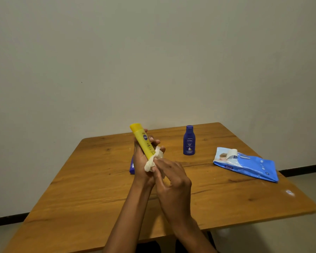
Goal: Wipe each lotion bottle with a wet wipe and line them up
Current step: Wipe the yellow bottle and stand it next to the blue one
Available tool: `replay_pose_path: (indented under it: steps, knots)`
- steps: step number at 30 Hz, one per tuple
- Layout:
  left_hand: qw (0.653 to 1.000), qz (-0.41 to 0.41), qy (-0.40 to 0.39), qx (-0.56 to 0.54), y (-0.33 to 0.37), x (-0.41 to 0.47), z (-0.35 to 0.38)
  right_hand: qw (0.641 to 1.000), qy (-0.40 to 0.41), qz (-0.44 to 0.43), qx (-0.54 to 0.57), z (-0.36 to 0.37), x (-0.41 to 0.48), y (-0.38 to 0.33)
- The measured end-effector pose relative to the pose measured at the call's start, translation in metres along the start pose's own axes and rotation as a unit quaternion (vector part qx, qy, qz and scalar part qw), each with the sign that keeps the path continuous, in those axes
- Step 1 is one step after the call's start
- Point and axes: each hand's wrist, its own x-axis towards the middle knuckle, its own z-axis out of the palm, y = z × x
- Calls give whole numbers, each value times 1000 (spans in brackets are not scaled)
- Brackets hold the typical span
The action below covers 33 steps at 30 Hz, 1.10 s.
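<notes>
Bare wall backs the wooden counter [98, 179]; above its middle, the left hand [141, 159] clasps the tilted yellow bottle [143, 143] while the right hand [171, 178] pinches a wet wipe [152, 161] against its base for rubbing.

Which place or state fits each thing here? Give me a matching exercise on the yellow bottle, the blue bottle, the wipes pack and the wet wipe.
Things:
1. yellow bottle
2. blue bottle
3. wipes pack
4. wet wipe

Places or states:
A. lies flat on the table, its flap peeled up
B. bunched against the lower end of a bottle
C. stands upright on the table, untouched
D. held tilted above the table in the left hand

Pairs: 1-D, 2-C, 3-A, 4-B
</notes>
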Motion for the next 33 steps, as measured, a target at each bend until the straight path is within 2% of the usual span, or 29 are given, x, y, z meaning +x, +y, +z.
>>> replay_pose_path:
  steps: [6, 9, 13, 20, 23, 27, 33]
  knots:
    - [991, 44, -123, 32, 11, -11, 6, 999, 8, 35, 26, -3, -3, -4]
    - [988, 22, -149, 46, 10, -12, 5, 996, 21, 72, 47, 0, 0, -7]
    - [988, -28, -141, 57, 3, -11, 1, 986, 17, 135, 94, 6, 38, -11]
    - [992, -18, -93, 86, -2, -13, 4, 979, -2, 151, 140, 8, 96, -11]
    - [988, 1, -101, 114, -1, -12, 6, 980, -28, 160, 113, 12, 89, -7]
    - [988, 36, -88, 124, 3, -5, 3, 986, -16, 151, 75, 9, 62, -4]
    - [988, 48, -75, 126, 12, 5, -10, 972, -56, 210, 86, -6, 29, 7]
